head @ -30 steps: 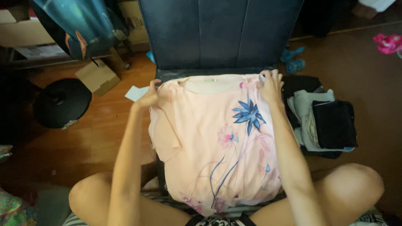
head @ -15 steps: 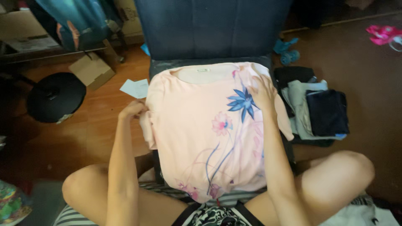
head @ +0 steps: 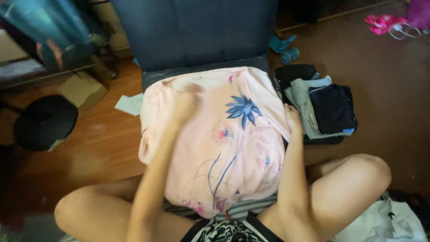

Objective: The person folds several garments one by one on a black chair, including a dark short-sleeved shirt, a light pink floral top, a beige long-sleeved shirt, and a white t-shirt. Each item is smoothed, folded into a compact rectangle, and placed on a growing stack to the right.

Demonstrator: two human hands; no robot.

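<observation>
From my feed: a stack of folded clothes (head: 320, 110), dark on top and grey-green beneath, sits on the brown floor (head: 385, 80) to the right. Beyond it I see a blue crumpled item (head: 284, 49), and a pink bundle (head: 385, 23) near the far right corner. Left side: a round black stool (head: 42, 122) on the wooden floor, a cardboard box (head: 82, 89) near it, a pale paper slip (head: 129, 104) just beside. A teal garment (head: 42, 29) hangs upper left, blurred.

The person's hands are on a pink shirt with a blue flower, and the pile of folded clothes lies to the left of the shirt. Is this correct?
Not quite. In the head view, the pile of folded clothes lies to the right of the pink shirt, not the left. The rest holds.
</observation>
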